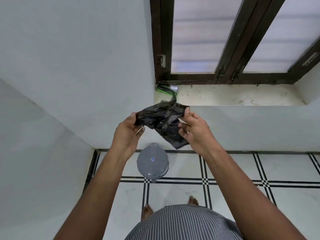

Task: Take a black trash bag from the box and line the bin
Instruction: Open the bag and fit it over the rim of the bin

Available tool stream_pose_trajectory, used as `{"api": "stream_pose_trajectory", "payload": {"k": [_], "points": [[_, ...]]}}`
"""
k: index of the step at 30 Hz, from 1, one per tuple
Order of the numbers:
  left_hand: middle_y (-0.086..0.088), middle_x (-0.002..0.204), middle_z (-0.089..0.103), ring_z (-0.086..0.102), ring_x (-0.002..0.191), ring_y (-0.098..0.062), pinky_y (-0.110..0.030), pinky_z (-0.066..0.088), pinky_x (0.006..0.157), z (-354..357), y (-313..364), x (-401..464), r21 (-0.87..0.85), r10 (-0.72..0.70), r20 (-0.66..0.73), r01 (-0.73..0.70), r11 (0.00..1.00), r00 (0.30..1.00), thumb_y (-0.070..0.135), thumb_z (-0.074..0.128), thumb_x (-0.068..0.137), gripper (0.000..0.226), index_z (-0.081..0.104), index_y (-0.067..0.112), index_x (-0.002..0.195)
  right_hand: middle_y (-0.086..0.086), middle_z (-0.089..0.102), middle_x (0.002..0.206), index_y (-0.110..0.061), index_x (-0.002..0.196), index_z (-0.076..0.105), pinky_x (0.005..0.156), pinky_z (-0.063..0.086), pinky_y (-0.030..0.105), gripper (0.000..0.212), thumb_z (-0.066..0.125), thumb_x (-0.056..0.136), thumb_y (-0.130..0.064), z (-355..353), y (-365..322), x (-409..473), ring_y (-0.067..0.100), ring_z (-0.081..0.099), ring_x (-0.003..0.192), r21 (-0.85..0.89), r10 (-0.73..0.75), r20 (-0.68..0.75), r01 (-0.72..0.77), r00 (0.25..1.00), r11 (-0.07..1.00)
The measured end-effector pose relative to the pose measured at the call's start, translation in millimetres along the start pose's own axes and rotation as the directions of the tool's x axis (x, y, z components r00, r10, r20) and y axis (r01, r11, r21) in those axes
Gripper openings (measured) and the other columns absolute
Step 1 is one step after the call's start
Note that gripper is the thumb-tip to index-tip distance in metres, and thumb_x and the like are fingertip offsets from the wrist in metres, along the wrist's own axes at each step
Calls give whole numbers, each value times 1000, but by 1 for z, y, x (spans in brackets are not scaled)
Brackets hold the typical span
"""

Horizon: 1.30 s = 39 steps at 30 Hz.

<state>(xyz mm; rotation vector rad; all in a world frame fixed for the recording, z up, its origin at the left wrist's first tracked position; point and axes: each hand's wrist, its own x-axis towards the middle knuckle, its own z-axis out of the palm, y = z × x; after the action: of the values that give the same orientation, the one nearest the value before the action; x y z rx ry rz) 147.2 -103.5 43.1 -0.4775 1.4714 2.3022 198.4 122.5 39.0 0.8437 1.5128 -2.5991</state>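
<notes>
A crumpled black trash bag (162, 121) is held in the air between both hands, partly folded. My left hand (127, 131) pinches its left edge and my right hand (194, 129) grips its right edge. A thin black strip runs from the bag up to the green and black box (165, 88) lying in the left corner of the window sill. Below the hands, the grey round bin (152, 162) stands on the floor against the wall with its lid closed.
A white wall corner is at the left. A marble sill (233, 95) runs under a dark-framed window (225, 40). The floor is white tile with black lines (242, 182). Bare feet (147, 212) stand just behind the bin.
</notes>
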Motion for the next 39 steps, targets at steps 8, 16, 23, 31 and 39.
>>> {"api": "stream_pose_trajectory", "payload": {"k": [8, 16, 23, 31, 39], "points": [[-12, 80, 63, 57, 76, -21, -38, 49, 80, 20, 5, -12, 650, -129, 199, -32, 759, 972, 92, 62, 78, 83, 78, 16, 107, 32, 73, 130, 3, 126, 68, 103, 57, 57, 58, 73, 102, -50, 10, -6, -2, 43, 73, 115, -127, 7, 164, 14, 986, 992], [-6, 87, 77, 69, 78, -20, -27, 59, 65, 24, 6, 1, 240, -44, -15, 47, 970, 999, 7, 65, 100, 14, 77, 5, 107, 22, 81, 113, -14, 109, 69, 78, 65, 47, 41, 68, 104, -55, 9, -11, 6, 33, 76, 88, -174, -81, -12, 77, 997, 982], [-19, 112, 72, 71, 100, -33, -51, 60, 99, 17, 6, 8, 1, -54, -175, 55, 998, 983, 0, 40, 105, 31, 70, 8, 109, 6, 76, 109, -16, 109, 66, 99, 59, 48, 53, 54, 106, -67, -2, 2, 17, 28, 73, 106, -532, -144, -145, 45, 979, 845], [-28, 128, 73, 77, 103, -32, -51, 62, 99, 40, 9, -4, 209, 51, 13, -52, 976, 999, 23, 58, 109, 24, 70, 4, 118, -6, 78, 114, -30, 130, 73, 99, 62, 43, 54, 78, 91, -67, 26, -5, 0, 13, 74, 105, -672, -276, 286, 398, 917, 625], [-2, 84, 80, 78, 82, -22, -31, 59, 71, -3, 7, 6, 873, 88, 48, -85, 480, 995, 43, 87, 87, 29, 80, 15, 91, 5, 56, 76, -14, 86, 61, 70, 50, 39, 48, 55, 111, -54, 3, -9, 23, 19, 55, 71, -295, -290, -242, 214, 926, 931]]}}
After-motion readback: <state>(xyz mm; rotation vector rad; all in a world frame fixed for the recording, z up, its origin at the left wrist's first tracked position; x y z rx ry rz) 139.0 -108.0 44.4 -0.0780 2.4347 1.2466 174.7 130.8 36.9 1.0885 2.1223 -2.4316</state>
